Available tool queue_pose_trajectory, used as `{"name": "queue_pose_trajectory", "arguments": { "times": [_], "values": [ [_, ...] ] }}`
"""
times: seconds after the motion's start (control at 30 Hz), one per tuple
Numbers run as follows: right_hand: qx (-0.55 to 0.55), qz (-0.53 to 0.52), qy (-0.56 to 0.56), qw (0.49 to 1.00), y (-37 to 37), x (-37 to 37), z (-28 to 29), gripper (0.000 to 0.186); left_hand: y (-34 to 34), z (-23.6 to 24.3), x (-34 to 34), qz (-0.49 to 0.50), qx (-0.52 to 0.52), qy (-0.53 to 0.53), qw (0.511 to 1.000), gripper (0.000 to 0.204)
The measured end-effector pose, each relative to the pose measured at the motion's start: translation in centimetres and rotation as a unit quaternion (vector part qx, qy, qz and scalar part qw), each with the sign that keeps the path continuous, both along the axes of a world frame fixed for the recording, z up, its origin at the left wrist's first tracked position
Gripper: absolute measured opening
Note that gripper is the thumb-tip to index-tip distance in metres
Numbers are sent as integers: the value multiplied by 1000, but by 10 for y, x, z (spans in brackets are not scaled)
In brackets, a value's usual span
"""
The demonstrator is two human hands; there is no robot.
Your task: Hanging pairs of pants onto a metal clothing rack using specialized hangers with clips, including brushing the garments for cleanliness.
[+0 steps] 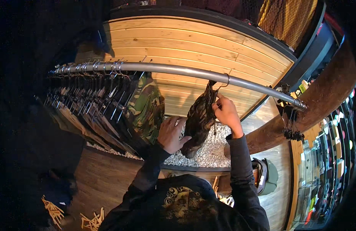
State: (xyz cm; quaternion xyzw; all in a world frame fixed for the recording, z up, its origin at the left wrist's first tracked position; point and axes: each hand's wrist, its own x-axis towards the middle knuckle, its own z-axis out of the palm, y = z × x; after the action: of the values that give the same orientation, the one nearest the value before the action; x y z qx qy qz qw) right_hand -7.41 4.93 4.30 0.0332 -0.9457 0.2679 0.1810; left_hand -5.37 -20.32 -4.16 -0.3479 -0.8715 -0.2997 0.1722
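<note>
Nearest, the left hand (171, 133) cups the lower part of a dark camouflage fabric garment (199, 119), fingers loosely curled on it. The right hand (225, 112) pinches its top by the hanger hook, just under the curved grey metal rail (178, 70). So it hangs lengthwise between both hands, with the packed hangers of clothes (105, 104) off to the left.

Dark brown camouflage garment (200, 115) at centre; green camouflage jacket (147, 107) left of it; grey rail (178, 70); white gravel (212, 150).
</note>
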Motion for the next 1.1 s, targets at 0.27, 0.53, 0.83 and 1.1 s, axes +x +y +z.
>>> {"name": "queue_pose_trajectory", "arguments": {
  "times": [0.27, 0.53, 0.83, 1.1],
  "values": [
    [-38, 9, -15, 999, -23, -8, -4, 44, 4, 10, 11, 12, 3, -42, 999, 81],
    [-30, 49, -10, 998, -119, -51, -19, 41, -22, 38, 11, 127, 51, 35, 990, 88],
    [-107, 173, -24, 979, -243, -95, -35, 83, -70, 52, 25, 353, 98, 59, 928, 81],
    [-131, 242, -24, 961, -189, -91, -28, 81, -44, 52, 23, 282, 103, 154, 941, 59]
  ]
}}
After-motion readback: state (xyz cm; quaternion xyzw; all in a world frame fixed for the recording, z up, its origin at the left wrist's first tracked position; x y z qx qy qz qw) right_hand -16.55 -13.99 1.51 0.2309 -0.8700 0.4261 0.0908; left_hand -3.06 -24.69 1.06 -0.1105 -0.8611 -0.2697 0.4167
